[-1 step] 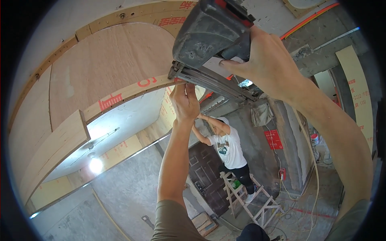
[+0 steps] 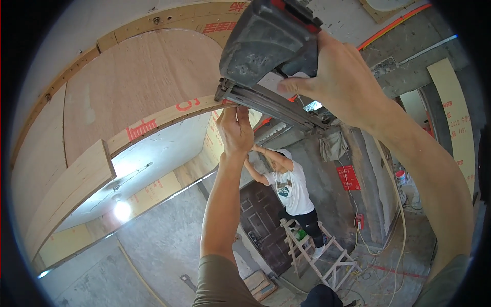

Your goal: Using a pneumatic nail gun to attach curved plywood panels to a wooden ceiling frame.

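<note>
High up, my right hand (image 2: pixel 342 77) is wrapped round the grip of a dark, scuffed nail gun (image 2: pixel 266 43). The gun's nose touches the edge of a curved wooden strip (image 2: pixel 171 112) that runs along the bottom of a plywood panel (image 2: pixel 138 71). Right under the nose, my left hand (image 2: pixel 236 132) grips that strip from below with its fingers closed. The gun's long magazine slants down to the right, between my two hands. The left fingertips are partly hidden by the strip and the gun.
Beyond my left arm, a person in a white shirt (image 2: pixel 291 187) stands on a wooden stepladder (image 2: pixel 335 266), arms raised. A lit bulb (image 2: pixel 121 210) hangs at left. A hose (image 2: pixel 400 215) trails to the floor at right. A short curved board (image 2: pixel 76 187) overlaps the strip.
</note>
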`<state>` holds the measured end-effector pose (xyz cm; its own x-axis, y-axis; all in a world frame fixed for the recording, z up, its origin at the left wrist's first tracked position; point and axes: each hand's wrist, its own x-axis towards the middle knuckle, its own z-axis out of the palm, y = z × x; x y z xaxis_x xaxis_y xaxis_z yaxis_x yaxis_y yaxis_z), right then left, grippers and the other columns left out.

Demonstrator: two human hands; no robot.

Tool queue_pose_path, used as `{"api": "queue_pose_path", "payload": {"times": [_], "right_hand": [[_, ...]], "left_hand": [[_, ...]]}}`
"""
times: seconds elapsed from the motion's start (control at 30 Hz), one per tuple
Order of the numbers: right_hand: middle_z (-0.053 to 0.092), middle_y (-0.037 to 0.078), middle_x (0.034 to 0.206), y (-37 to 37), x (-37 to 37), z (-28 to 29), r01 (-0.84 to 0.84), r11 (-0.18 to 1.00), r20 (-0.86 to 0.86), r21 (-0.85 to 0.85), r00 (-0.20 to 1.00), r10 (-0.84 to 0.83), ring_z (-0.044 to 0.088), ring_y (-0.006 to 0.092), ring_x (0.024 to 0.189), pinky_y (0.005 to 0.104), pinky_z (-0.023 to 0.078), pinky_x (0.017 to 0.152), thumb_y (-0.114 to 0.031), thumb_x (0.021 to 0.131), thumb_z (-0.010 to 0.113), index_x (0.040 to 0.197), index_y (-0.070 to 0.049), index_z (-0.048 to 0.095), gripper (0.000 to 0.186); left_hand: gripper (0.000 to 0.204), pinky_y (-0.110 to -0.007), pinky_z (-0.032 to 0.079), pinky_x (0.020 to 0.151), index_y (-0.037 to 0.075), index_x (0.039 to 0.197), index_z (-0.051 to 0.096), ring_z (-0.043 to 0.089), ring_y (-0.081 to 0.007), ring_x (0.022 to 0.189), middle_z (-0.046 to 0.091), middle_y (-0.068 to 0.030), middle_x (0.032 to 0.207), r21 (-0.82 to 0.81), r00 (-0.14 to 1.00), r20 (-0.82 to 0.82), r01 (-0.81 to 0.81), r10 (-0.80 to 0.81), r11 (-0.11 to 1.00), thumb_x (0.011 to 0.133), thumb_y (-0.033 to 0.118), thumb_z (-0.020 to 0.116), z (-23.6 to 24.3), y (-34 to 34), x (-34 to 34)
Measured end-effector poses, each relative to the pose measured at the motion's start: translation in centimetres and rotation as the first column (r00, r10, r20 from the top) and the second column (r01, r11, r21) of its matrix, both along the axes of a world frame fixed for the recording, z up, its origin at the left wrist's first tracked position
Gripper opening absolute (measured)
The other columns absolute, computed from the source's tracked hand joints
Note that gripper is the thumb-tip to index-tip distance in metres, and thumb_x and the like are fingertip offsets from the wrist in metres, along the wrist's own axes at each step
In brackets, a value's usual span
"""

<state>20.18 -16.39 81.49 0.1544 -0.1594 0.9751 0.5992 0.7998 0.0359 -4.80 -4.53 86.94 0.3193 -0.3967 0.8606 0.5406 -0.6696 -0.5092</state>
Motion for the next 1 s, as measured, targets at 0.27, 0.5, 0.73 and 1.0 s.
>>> {"api": "queue_pose_path", "payload": {"times": [0.27, 0.5, 0.73, 1.0], "right_hand": [[0.071, 0.010, 0.090, -1.6, 0.5, -0.9, -0.165, 0.980, -0.242, -0.110, 0.961, 0.134, 0.068, 0.0194, 0.081, 0.0341, 0.051, 0.078, -0.030, 0.073, 0.088, 0.111, 0.002, 0.061, 0.057], [0.073, 0.009, 0.089, -4.3, -1.5, -0.3, -0.095, 0.995, -0.116, -0.009, 0.989, 0.094, 0.070, 0.0200, 0.081, 0.0332, 0.051, 0.078, -0.034, 0.071, 0.091, 0.106, 0.001, 0.064, 0.056], [0.074, 0.014, 0.091, -5.9, -2.6, 0.4, 0.104, 0.989, -0.094, 0.108, 0.991, -0.094, 0.072, 0.0242, 0.085, 0.0360, 0.052, 0.081, -0.029, 0.072, 0.091, 0.109, 0.002, 0.064, 0.055], [0.074, 0.016, 0.092, -6.2, -3.2, 0.9, 0.143, 0.973, 0.020, 0.180, 0.989, -0.149, 0.072, 0.0333, 0.087, 0.0387, 0.053, 0.080, -0.029, 0.071, 0.091, 0.110, -0.001, 0.064, 0.055]], "left_hand": [[0.059, -0.033, 0.049, 0.070, -0.004, 0.108, 0.065, 0.065, -0.0172, 0.077, 0.071, -0.0124, 0.088, 0.068, 0.987, -0.047, 0.160, -0.157, 0.985, 0.104, 0.053, 0.048, 0.0, -4.2, -1.1], [0.048, -0.030, 0.051, 0.072, -0.005, 0.104, 0.063, 0.063, -0.0157, 0.074, 0.068, -0.0089, 0.083, -0.093, 0.946, 0.022, 0.325, -0.324, 0.941, 0.106, 0.042, 0.052, -0.2, -4.3, -1.3], [0.036, -0.027, 0.049, 0.082, -0.005, 0.112, 0.060, 0.061, -0.0128, 0.092, 0.067, -0.0085, 0.101, -0.005, 0.942, 0.023, 0.335, -0.335, 0.942, 0.106, 0.031, 0.055, -0.5, -4.2, -0.7], [0.035, -0.025, 0.047, 0.085, -0.004, 0.116, 0.060, 0.059, -0.0115, 0.097, 0.066, -0.0066, 0.108, -0.038, 0.912, -0.014, 0.409, -0.410, 0.912, 0.106, 0.029, 0.054, -0.5, -3.7, -0.8]]}}
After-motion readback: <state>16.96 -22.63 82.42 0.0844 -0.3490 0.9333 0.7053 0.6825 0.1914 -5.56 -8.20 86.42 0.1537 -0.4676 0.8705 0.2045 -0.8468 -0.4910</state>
